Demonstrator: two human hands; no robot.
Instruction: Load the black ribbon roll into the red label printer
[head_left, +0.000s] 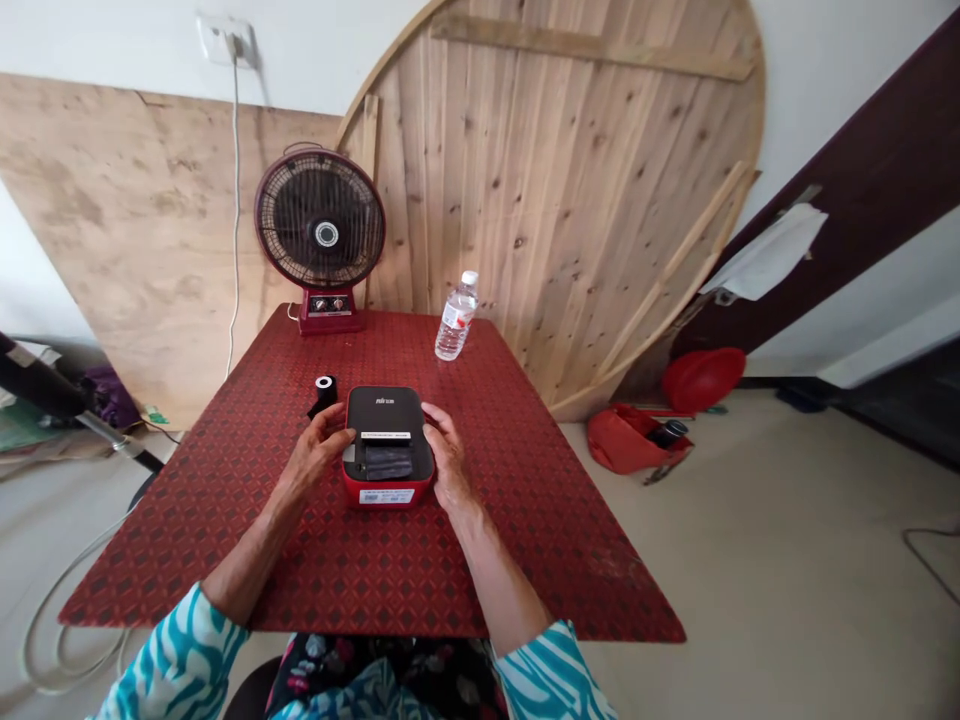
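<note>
A small label printer (385,412) with a black top and a red base sits on the table in front of me. A white strip runs across its top, dark material shows in the slot below, and a printed sticker is on its front. My left hand (319,445) grips its left side, the thumb on the top edge. Against the right side, my right hand (448,450) holds it with curved fingers, partly hidden behind the edge. Just beyond my left hand stands a small black roll (325,392) with a white core, its loose end on the table.
The red patterned table (540,540) carries a maroon fan (321,225) at the back left and a water bottle (456,318) at the back. A large round wooden panel (562,170) leans on the wall. On the floor at right lies a red bag (626,440).
</note>
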